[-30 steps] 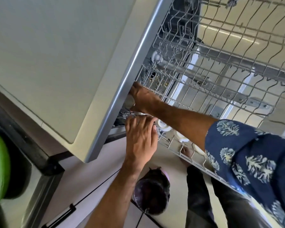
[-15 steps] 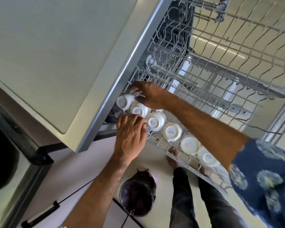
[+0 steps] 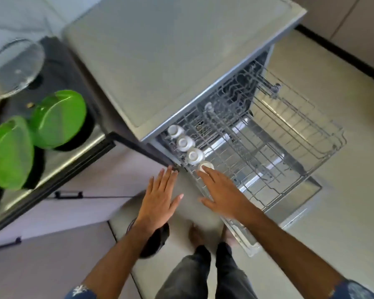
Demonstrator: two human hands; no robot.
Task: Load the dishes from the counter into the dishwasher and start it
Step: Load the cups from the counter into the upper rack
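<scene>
Hands now clear of cups.

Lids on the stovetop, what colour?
Bright green, both lids; clearest in the head view.

Even daylight is filling the scene; glare is streaking the dishwasher door; wide-angle distortion and blur are smearing edges toward nine o'clock.

Both hands have drawn back from the white cups; the left hand now hangs off the rack.
</scene>
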